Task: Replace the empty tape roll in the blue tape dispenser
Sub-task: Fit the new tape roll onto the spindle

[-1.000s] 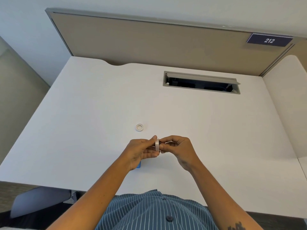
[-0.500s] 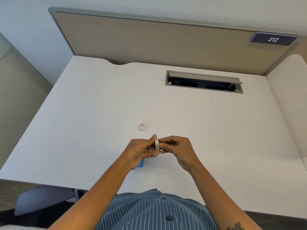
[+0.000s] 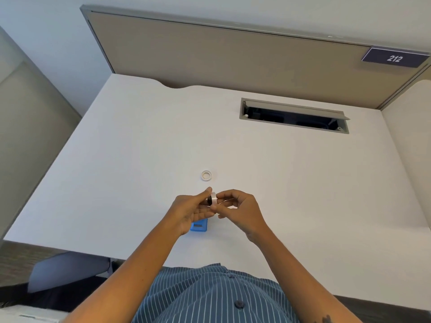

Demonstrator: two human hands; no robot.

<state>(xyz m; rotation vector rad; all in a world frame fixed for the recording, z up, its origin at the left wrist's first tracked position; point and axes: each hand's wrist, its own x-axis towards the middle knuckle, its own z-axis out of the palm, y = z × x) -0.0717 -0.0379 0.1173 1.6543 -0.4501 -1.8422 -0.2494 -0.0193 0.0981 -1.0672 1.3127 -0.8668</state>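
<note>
A new white tape roll (image 3: 213, 198) stands on edge between my two hands, a little above the white desk (image 3: 116, 171). My left hand (image 3: 190, 209) holds it from the left, with a dark piece showing at the roll's left side. My right hand (image 3: 240, 209) pinches the roll's right side with thumb and fingertips. The blue tape dispenser (image 3: 198, 226) lies on the desk right below my left hand, partly hidden by it. An empty white tape core (image 3: 206, 176) lies flat on the desk just beyond my hands.
An open cable tray slot (image 3: 294, 116) is cut into the desk at the back right. A beige partition panel (image 3: 233, 57) with a "212" sign (image 3: 394, 58) stands behind the desk. The desk's front edge runs close to my striped shirt (image 3: 210, 297).
My hands stay together on the roll. More of the blue dispenser shows below my left hand, and a dark piece now shows beside the roll.
</note>
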